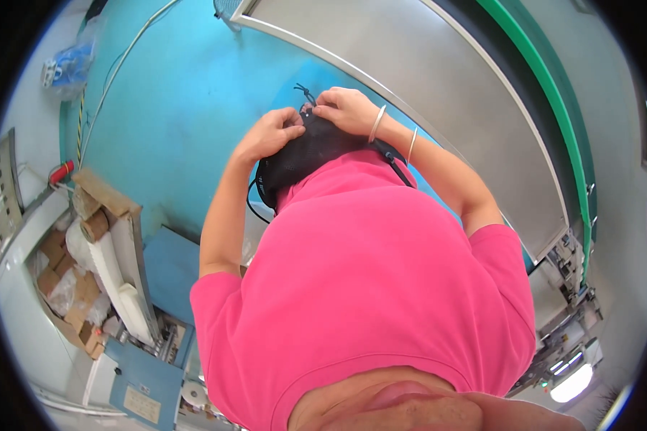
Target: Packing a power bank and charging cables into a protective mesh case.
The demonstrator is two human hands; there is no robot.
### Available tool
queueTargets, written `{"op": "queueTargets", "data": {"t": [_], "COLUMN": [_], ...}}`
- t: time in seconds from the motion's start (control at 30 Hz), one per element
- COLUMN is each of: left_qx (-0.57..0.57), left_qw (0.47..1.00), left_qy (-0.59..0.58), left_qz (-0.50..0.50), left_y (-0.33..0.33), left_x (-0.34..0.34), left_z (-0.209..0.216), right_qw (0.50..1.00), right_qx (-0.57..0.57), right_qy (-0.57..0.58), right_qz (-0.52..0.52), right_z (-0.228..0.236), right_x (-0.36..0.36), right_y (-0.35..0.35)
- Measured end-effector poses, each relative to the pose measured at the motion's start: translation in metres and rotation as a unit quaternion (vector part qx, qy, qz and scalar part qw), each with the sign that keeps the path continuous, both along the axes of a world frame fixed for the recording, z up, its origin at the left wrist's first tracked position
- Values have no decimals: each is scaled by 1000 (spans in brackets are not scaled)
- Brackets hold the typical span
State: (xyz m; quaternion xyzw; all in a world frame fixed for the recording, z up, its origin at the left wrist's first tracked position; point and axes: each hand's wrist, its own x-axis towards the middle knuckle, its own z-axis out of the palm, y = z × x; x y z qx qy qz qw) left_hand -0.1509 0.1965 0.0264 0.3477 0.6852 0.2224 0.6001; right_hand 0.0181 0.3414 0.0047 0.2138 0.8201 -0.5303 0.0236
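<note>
Nearest, a pink shirt point(374, 266) is filling the view, and just beyond it a black pouch point(309, 149) is lying against the person's waist. At the pouch's far edge, the left hand point(272, 133) is pinching from the left with bent fingers, while the right hand point(349, 110) is pinching from the right; I cannot tell whether it is also gripping the dark cord point(305, 94) there. To do this well, the left hand should be steadying the edge while the right fingertips are handling the finer part, leaving the cord free of snags. The pouch is looking soft and matte, with the cord looping up at its far tip. Farther off, a grey bench point(438, 68) is stretching along the right, and a blue-green floor point(187, 93) is spreading left.
</note>
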Motion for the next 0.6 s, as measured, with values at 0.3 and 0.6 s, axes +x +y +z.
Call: {"op": "queueTargets", "data": {"t": [0.3,0.6], "left_qx": [232,299], "left_qw": [959,917], "left_qy": [148,188], "left_qz": [-66,-188], "left_y": [50,133], "left_x": [27,85], "left_z": [66,85], "right_qw": [969,893], "right_qx": [80,276], "right_qy": [158,125], "right_qz": [-174,-332], "right_z": [61,87], "right_x": [47,111], "right_y": [6,37]}}
